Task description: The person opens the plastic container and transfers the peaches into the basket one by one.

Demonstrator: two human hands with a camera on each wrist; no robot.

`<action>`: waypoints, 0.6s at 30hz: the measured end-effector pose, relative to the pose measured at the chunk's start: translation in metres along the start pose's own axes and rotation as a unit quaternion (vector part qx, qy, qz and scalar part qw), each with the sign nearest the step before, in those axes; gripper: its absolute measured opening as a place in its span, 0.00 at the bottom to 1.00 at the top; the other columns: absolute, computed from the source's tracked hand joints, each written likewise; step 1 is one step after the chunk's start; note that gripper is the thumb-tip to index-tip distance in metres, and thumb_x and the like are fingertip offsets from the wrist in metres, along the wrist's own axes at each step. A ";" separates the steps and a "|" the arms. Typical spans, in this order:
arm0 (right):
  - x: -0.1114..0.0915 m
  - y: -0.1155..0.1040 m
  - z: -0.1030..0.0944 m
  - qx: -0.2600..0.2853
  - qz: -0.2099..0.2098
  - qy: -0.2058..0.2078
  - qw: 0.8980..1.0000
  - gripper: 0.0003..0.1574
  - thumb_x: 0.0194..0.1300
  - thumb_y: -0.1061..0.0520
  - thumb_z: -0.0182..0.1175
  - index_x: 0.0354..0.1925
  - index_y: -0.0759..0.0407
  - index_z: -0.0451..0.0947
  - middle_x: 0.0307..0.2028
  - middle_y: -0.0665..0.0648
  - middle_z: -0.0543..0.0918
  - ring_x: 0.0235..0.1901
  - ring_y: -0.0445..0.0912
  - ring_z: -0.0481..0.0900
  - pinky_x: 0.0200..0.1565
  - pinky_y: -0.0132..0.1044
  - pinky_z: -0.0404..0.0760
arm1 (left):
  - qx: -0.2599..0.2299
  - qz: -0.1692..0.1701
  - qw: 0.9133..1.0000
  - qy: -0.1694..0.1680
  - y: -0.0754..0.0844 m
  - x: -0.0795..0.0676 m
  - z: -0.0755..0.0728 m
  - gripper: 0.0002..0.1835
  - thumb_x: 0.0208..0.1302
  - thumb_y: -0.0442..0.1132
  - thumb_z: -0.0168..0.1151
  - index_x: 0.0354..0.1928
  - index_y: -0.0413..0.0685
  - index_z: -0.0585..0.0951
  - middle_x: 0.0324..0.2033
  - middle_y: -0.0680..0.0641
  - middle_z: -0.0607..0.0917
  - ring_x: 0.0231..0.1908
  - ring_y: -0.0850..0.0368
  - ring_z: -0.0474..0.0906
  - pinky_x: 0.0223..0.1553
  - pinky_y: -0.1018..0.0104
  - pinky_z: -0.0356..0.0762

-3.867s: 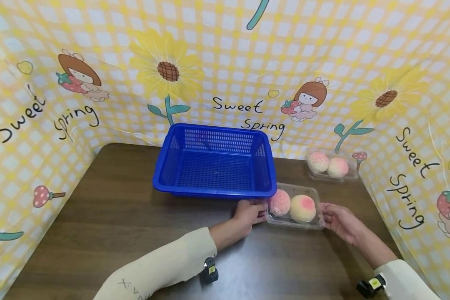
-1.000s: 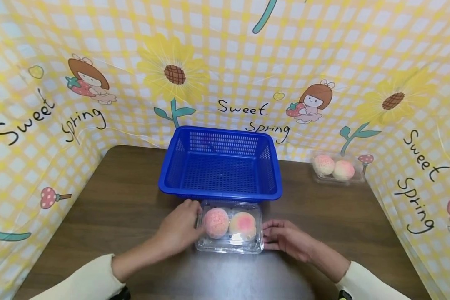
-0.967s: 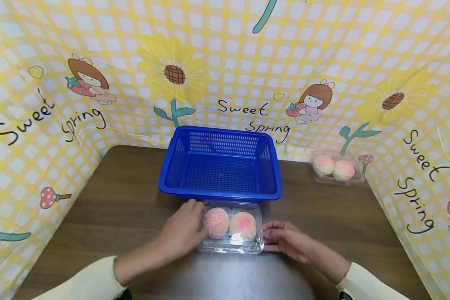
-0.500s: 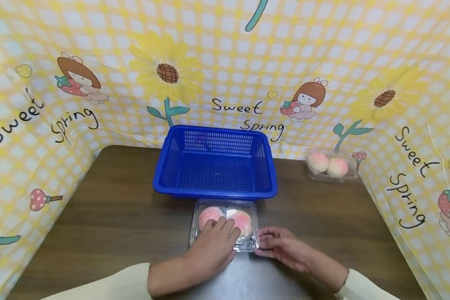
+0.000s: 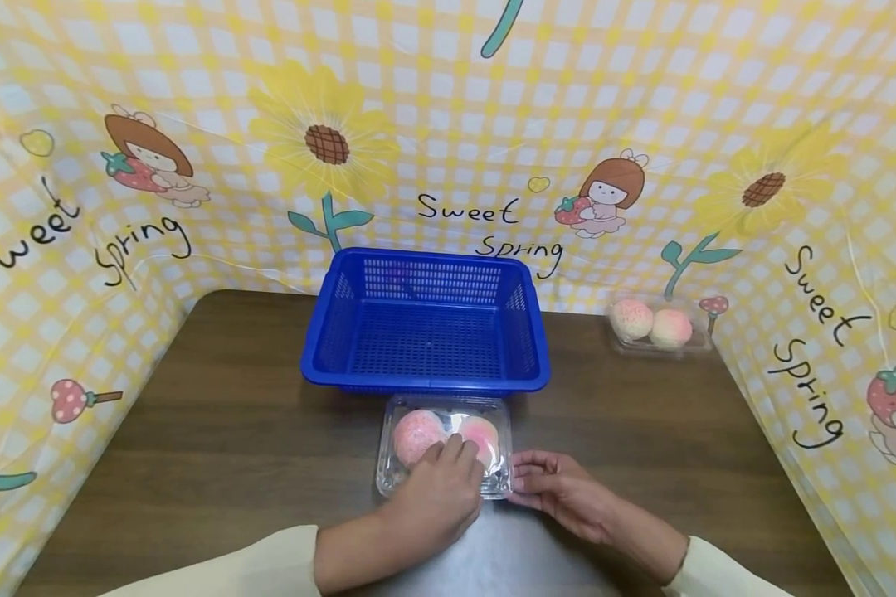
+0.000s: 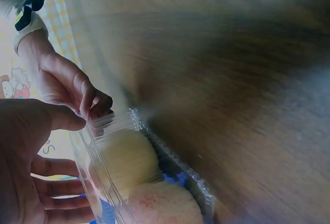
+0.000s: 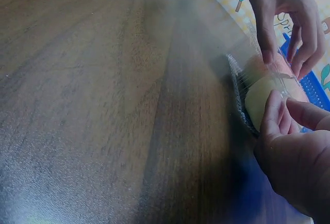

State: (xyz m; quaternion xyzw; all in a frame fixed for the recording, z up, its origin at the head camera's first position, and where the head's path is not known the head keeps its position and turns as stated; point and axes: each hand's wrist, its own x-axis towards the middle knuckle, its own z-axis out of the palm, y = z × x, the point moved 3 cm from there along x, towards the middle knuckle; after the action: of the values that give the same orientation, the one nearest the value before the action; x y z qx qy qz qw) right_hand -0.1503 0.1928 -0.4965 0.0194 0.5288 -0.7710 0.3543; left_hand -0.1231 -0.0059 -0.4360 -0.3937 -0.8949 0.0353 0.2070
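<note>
Clear box (image 5: 384, 448) lies on the wood-grain desk (image 5: 194, 464) just in front of the blue basket (image 5: 426, 382), checked cloth (image 5: 448, 99) behind that basket; the box's long axis follows the basket's near rim, two pink-and-cream balls (image 5: 419, 437) inside, and a second box (image 5: 690, 347) holding two more sits right of the basket. From the left wrist, the left hand (image 6: 23, 152) spans the lid (image 6: 104, 170), fingers spread and relaxed; from the right wrist, the right hand (image 7: 301, 149) pinches the box's edge.

The clear box (image 5: 448, 405) has moved left, beside the blue basket's (image 5: 424, 385) near side — the left hand (image 5: 435, 502) now over its top.
</note>
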 end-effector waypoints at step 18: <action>0.000 0.005 0.001 0.036 0.003 0.044 0.998 0.24 0.62 0.71 0.56 0.57 0.71 0.67 0.44 0.59 0.82 0.48 0.50 0.82 0.58 0.42 0.78 | 0.038 0.036 0.999 -0.008 0.006 0.003 -0.003 0.22 0.43 0.44 0.67 0.42 0.41 0.81 0.36 0.44 0.80 0.40 0.46 0.79 0.28 0.69 0.82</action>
State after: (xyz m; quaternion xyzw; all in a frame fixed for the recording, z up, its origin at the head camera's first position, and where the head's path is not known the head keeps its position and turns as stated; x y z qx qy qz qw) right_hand -0.1470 0.1915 -0.4997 0.0679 0.5162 -0.7866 0.3319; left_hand -0.1191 0.0002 -0.4334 -0.4171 -0.8799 0.0798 0.2133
